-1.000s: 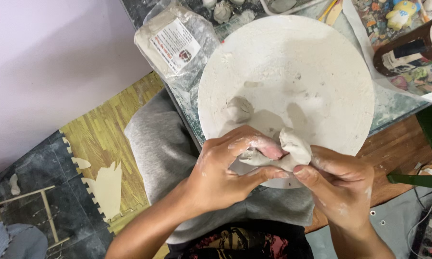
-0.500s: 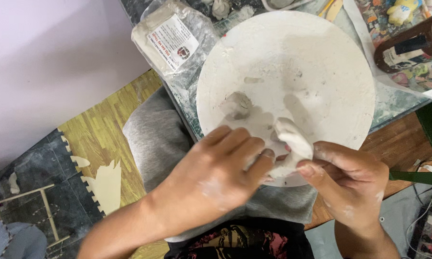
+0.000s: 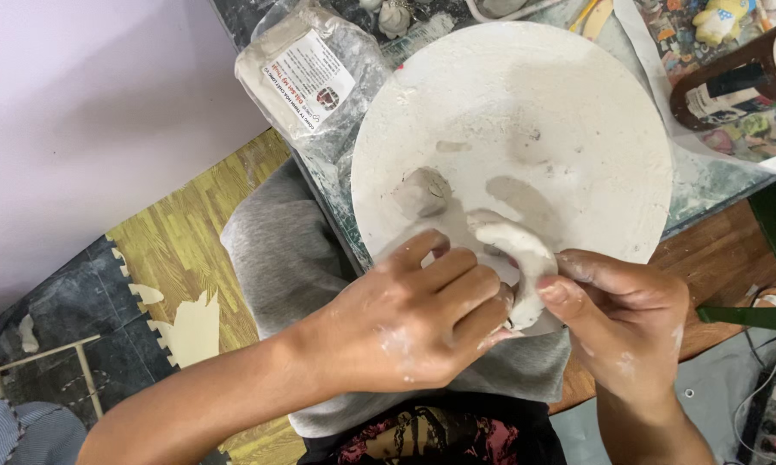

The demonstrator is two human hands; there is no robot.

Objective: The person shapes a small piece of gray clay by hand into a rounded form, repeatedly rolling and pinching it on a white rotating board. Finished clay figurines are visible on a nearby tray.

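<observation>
Since half a second ago, both hands have closed in over the round board's near edge. Left hand cups and right hand pinches the clay piece; even, gentle pressure should prevent cracks. Small lump lies beside.

Both of my hands meet low in the head view. Left hand lies palm down, forearm entering from the lower left, its 4 fingers extended side by side toward the right hand, tips curled slightly inward at the shared grip. Right hand comes up from the lower right edge, wrist bent, thumb pressed forward and pointing left against the grip point. Pale smears on the knuckles and backs of both hands. Fingertips of the 2 hands nearly touch.
</observation>
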